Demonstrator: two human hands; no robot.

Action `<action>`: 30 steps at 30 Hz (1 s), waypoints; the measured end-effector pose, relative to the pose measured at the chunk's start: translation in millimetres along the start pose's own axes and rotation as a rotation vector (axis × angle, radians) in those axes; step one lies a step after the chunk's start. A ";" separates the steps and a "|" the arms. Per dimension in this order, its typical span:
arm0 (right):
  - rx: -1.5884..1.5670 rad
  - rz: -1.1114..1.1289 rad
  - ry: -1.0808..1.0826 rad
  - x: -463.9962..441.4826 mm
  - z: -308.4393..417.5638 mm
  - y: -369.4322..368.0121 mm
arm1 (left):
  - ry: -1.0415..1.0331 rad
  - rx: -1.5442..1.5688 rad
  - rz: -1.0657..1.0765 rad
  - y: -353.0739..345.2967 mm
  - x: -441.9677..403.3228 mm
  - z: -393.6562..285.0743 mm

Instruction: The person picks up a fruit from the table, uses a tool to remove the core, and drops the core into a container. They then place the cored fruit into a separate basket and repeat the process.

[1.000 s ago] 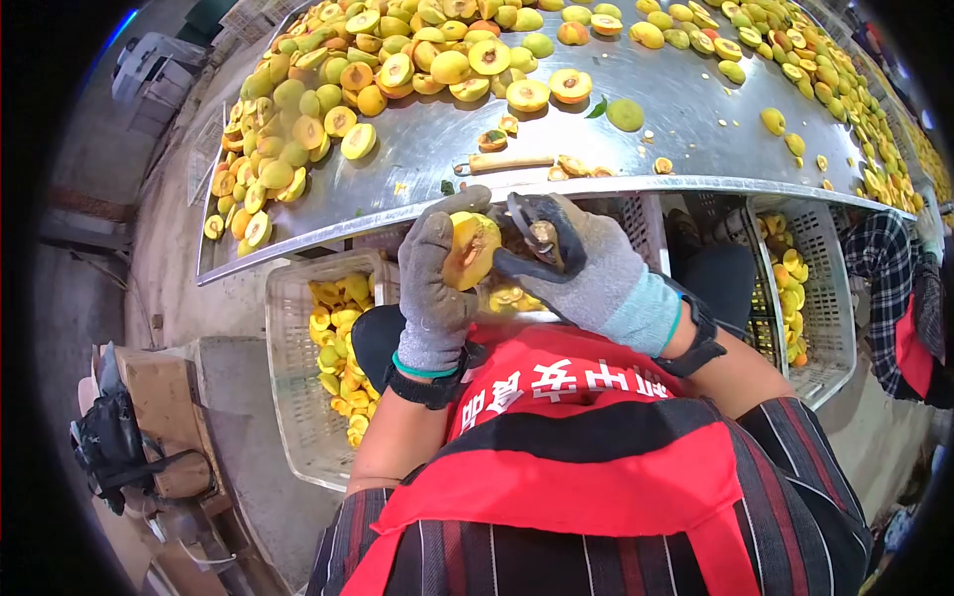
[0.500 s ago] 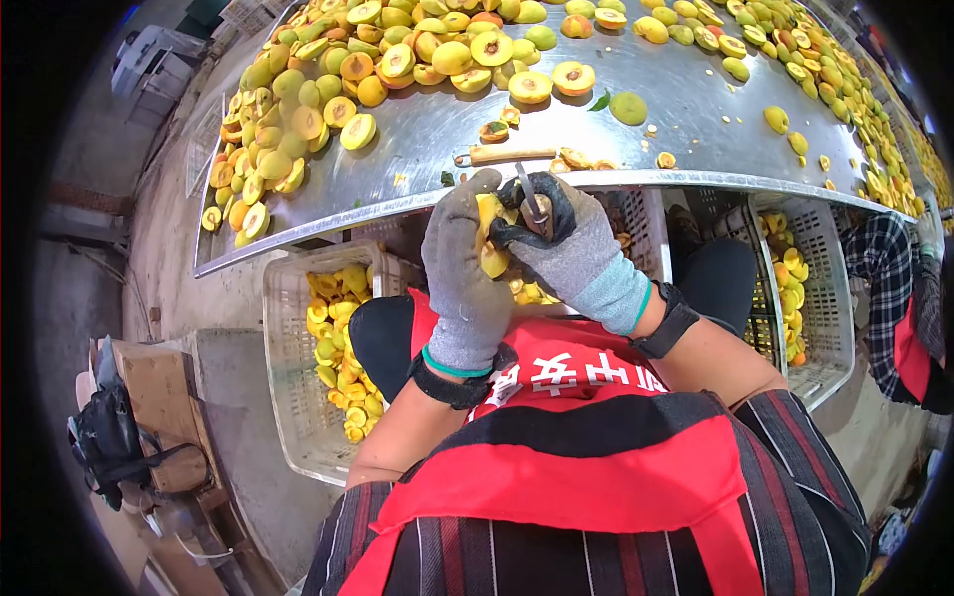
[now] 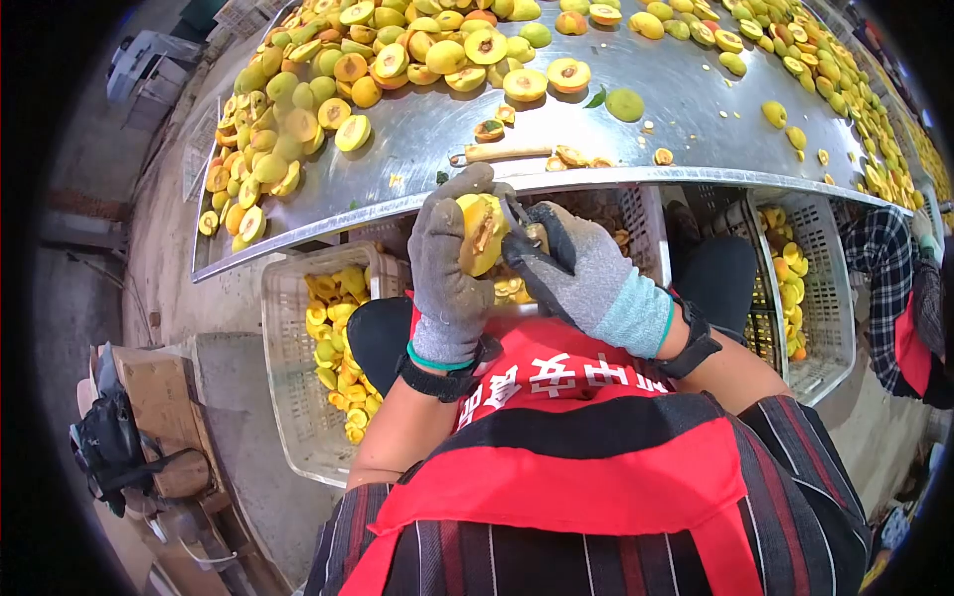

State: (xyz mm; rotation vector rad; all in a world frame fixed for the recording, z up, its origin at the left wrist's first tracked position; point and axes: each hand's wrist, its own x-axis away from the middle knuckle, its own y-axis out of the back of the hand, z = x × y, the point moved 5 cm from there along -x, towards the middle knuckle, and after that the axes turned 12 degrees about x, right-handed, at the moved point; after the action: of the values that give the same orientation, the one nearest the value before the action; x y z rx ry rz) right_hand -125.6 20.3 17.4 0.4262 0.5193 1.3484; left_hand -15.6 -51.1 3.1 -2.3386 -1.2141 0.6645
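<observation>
In my gloved left hand [image 3: 444,268] is a yellow peach half [image 3: 483,235], its cut face with a brown pit hollow turned toward the right. My gloved right hand [image 3: 568,260], with black-coated fingers, is closed around a metal pitting tool [image 3: 517,211] whose blade touches the upper right side of the fruit. Both hands are just below the front edge of the metal table [image 3: 397,211]. Beyond them, a wooden-handled tool [image 3: 502,153] lies on the table beside brown fruit scraps [image 3: 570,156].
Piles of halved peaches [image 3: 388,62] cover the table's far left and right side. A crate [image 3: 288,387] of yellow pieces stands below left, another crate [image 3: 830,298] below right. At far right is a person's plaid sleeve [image 3: 887,288]. Cardboard [image 3: 159,397] stands at left.
The peach half has turned from nearly edge-on to show its cut face. My left hand has moved slightly left, and the right hand with the tool has shifted slightly lower.
</observation>
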 end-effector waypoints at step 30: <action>0.158 0.203 0.107 5.0 -1.4 -24.0 | -0.225 -0.577 0.129 -15.4 8.4 -22.5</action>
State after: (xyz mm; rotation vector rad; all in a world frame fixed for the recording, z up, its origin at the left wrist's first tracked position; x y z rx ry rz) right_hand -106.5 21.1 2.0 0.5498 0.6885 1.5367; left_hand -7.9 -39.3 27.9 -2.8942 -1.5233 0.7061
